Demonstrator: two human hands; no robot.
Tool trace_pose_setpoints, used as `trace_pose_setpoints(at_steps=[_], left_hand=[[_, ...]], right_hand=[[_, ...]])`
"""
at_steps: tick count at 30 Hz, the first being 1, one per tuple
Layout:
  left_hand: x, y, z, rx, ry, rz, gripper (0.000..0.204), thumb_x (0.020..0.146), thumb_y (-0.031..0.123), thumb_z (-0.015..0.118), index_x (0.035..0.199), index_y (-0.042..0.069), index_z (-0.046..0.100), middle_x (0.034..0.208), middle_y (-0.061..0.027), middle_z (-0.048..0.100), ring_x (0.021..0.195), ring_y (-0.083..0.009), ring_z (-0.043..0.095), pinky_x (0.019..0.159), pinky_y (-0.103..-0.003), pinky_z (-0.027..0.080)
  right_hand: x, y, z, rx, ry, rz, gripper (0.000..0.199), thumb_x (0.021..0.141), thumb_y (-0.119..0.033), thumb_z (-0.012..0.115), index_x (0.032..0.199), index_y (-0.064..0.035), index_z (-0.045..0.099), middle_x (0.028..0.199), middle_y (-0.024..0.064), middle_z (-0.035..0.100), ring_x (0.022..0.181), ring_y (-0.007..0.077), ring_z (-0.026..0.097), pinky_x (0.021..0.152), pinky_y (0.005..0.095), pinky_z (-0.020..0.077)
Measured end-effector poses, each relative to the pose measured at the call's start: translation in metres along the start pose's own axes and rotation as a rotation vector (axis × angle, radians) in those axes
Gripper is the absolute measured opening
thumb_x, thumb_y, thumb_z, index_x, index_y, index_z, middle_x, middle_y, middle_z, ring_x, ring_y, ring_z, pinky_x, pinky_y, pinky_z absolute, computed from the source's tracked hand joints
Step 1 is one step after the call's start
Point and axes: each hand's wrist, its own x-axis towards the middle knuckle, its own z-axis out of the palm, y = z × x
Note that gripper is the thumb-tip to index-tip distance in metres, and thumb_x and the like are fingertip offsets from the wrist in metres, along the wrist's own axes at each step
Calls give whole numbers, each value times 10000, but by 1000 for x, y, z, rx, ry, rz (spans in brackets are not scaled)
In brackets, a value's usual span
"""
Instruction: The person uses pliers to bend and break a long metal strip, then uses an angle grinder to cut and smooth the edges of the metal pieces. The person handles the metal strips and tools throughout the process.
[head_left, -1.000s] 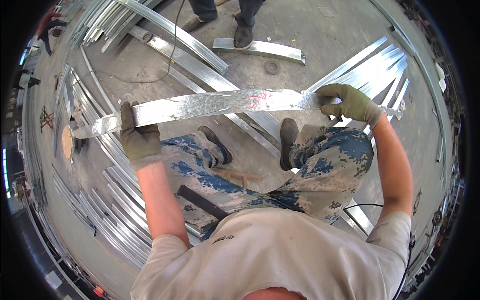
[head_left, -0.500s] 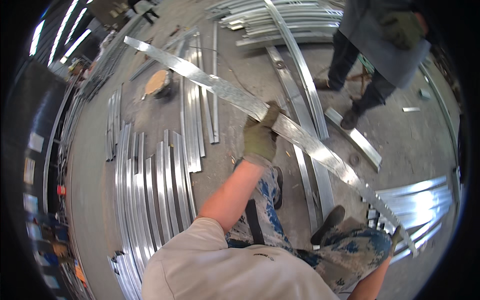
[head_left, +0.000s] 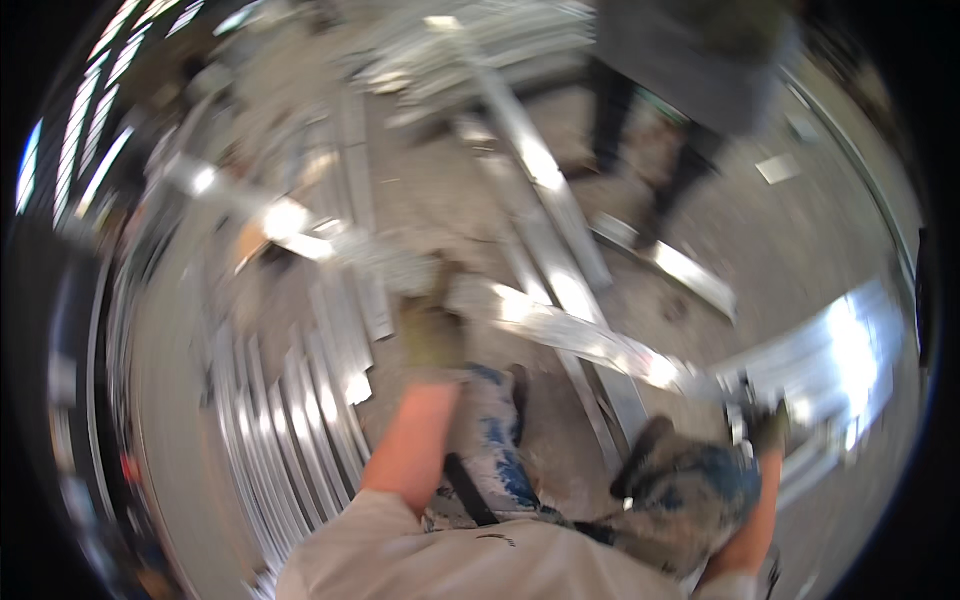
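A long, shiny metal profile (head_left: 560, 335) slants across the view from the far left to the near right, held above the floor. Near its middle, my left hand (head_left: 433, 325), in an olive work glove, is closed around it. At the near right end, my gloved right hand (head_left: 770, 430) grips the profile beside my bent knee; motion blur smears its fingers. Beyond that hand lies a stack of bright metal profiles (head_left: 830, 345).
Rows of metal profiles (head_left: 285, 415) lie on the floor at left, with a bigger pile (head_left: 490, 55) at the back. Long beams (head_left: 540, 215) cross the middle floor. A person in a grey apron (head_left: 690, 70) stands at the far right, near a short channel piece (head_left: 690, 275).
The held profile has swung: its far end is lower and further left, its near end higher. Both hands have shifted left in view, and the whole picture is now blurred.
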Motion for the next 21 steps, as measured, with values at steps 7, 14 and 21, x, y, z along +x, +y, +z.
trace_pose_setpoints(at_steps=[7,14,21], left_hand=[[1,-65,45,-1227,85,-884,378,1059,179,578,1406,36,623,1393,-126,634,1235,-256,613,1107,-421,490],[61,28,46,-983,125,-1147,367,1086,209,529,1411,59,612,1405,-154,610,1225,-305,605,1100,-453,470],[76,-12,-3,-1260,-317,-1316,330,1042,319,640,1200,30,672,1207,-99,721,1096,-217,688,1001,-347,545]], right_hand=[[-7,14,80,143,519,-146,643,925,-384,793,1374,-36,491,1266,223,585,1033,309,638,890,460,579],[-32,-2,105,510,455,-286,216,959,-217,769,1104,-94,667,961,78,689,826,272,676,760,470,626],[-150,-71,135,576,211,-516,256,973,-142,740,1187,-87,612,1017,80,676,904,281,674,790,497,602]])
